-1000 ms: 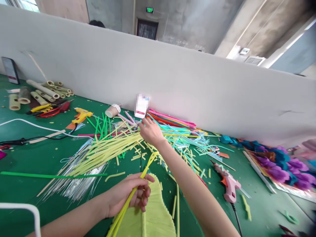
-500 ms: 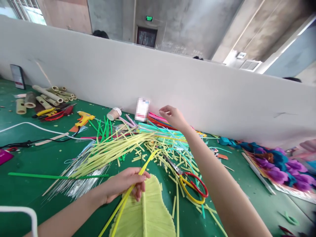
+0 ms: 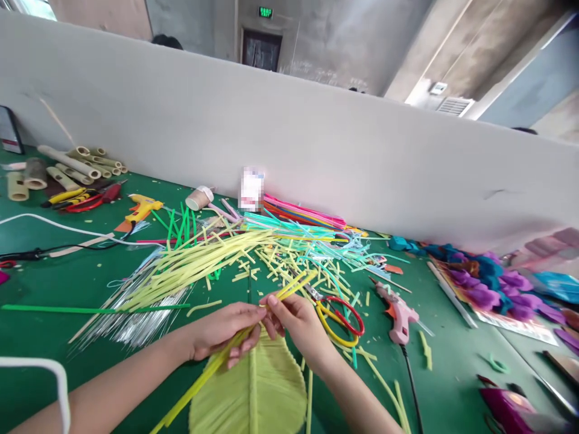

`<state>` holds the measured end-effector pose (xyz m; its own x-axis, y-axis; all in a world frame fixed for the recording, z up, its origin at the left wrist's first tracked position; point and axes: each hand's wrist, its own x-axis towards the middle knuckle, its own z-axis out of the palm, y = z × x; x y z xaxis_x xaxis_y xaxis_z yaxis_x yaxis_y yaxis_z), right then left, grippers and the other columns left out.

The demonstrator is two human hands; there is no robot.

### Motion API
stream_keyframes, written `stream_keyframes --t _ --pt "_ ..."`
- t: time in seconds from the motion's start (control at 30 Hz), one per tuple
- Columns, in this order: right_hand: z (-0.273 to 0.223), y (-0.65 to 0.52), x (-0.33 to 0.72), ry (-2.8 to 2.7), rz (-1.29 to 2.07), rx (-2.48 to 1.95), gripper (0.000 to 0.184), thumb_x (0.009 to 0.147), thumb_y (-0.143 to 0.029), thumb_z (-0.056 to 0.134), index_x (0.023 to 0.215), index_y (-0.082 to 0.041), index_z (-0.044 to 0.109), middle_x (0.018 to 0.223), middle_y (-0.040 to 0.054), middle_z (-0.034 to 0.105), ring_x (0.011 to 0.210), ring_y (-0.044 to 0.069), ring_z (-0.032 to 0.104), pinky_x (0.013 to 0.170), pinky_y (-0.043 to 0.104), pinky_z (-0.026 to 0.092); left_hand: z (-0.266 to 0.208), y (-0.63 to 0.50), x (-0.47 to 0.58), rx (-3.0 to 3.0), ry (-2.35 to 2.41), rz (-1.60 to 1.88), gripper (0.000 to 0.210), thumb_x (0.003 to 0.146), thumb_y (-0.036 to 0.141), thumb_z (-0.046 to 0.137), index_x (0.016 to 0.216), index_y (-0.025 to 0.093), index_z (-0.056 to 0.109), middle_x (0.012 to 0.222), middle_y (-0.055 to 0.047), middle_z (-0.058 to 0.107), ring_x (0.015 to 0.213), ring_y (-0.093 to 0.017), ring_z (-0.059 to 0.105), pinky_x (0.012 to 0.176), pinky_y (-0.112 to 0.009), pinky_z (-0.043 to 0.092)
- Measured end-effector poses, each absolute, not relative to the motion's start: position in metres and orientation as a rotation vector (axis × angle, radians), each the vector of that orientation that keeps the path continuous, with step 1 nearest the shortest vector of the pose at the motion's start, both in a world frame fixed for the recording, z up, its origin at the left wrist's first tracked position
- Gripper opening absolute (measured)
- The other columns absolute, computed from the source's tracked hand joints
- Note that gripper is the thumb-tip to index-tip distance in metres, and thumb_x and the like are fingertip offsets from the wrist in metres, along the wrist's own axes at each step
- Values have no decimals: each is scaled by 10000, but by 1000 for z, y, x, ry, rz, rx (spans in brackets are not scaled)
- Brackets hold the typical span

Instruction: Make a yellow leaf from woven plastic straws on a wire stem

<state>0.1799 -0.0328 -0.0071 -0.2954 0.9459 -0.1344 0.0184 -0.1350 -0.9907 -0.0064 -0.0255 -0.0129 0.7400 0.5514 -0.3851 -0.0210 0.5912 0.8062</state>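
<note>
Bright yellow pipe cleaners (image 3: 192, 389) run slantwise through both of my hands. My left hand (image 3: 228, 331) is closed around their middle, while my right hand (image 3: 296, 322) pinches them near their upper ends. The two hands meet at the fingertips. Directly below lies a large yellow-green leaf (image 3: 278, 386) with a raised midrib and ribbed surface; my hands cover its top. Scissors (image 3: 355, 313) with red and yellow handles lie just right of my right hand, among short cut pieces. Beyond my hands is a heap of pale yellow pipe cleaners (image 3: 203, 263).
A pink glue gun (image 3: 400, 322) lies at right, a yellow glue gun (image 3: 143, 208) at left. Bamboo pieces (image 3: 75, 166) and pliers (image 3: 85, 196) are back left. Silver wires (image 3: 147, 325) lie beside the heap. Purple and teal flowers (image 3: 493, 289) are at right. A white partition (image 3: 362, 163) stands behind.
My right hand has come down from above the colourful bundles at the back to the yellow pipe cleaners and now grips them beside my left hand. The pink glue gun has become visible.
</note>
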Motion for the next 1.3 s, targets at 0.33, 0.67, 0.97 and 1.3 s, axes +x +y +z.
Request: stream_keyframes --t 0.33,0.67,0.97,1.3 --pt "1 -5 232 -879 1203 -1238 380 732 -572 714 798 -201 664 641 -5 581 580 148 550 485 247 413 -18 3 -37 1649 1276 884 368 892 499 550 884 192 752 793 -59 703 761 -217 620 679 -260 440" --pt "-34 -4 229 -771 1102 -1234 377 744 -515 725 950 -210 641 634 -23 607 579 144 572 488 241 451 -16 -6 -37 2109 1040 536 271 815 460 671 995 271 742 926 -59 698 833 -223 612 731 -271 405" --pt "-26 -8 232 -718 1118 -1144 333 728 -490 751 884 -222 631 668 -14 663 617 152 648 607 263 555 -23 -15 -33 2103 914 501 493 791 359 689 1276 311 619 936 -54 663 916 -249 591 808 -304 415" --pt "-28 -15 223 -815 1207 -1112 467 739 -382 784 1124 -219 578 974 31 716 779 177 722 705 298 582 -12 -26 -26 2335 785 406 307 937 213 447 1046 212 734 932 -114 674 913 -244 586 763 -308 408"
